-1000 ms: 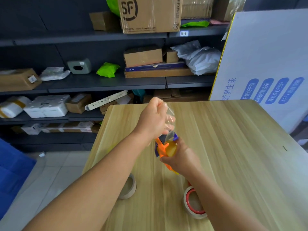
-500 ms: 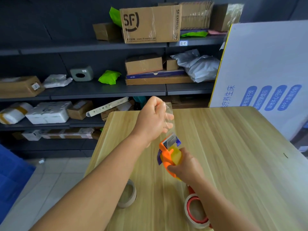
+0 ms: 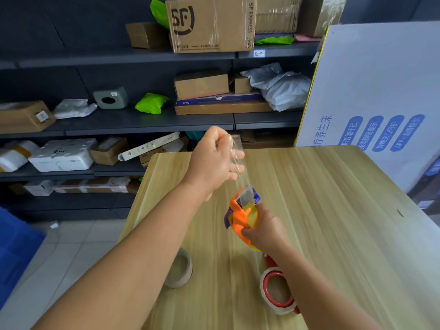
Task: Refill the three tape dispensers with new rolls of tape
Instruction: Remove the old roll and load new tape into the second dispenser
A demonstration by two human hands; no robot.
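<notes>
tape dispenser of orange and blue plastic (image 3: 240, 214), loaded with a yellowish roll, is held in the air above the middle of a pale wooden table (image 3: 333, 210). the person's right hand (image 3: 264, 231) grips its handle from the near side, fingers curled around the orange body. the left hand (image 3: 215, 163), raised just beyond and to the left of it, pinches the free end of a strip of clear tape (image 3: 234, 158); the strip runs down from the fingers to the dispenser's metal blade end, taut enough to catch the light.

on the near part of the table lie two more items: a bare brown cardboard tape core (image 3: 179, 270) at the left, under the left forearm, and a white roll with a red inner ring (image 3: 276, 290) at the right, partly hidden by the right forearm, with a bit of red showing beside it that may belong to another dispenser. that cannot be told for sure.

judging by this, one dispenser already carries a roll and its tape is being threaded, so the first refill looks nearly done. no other dispensers are clearly visible, so most of the job appears to be left. dark shelving (image 3: 142, 120) stacked with cardboard parcels fills the far side of the room.
</notes>
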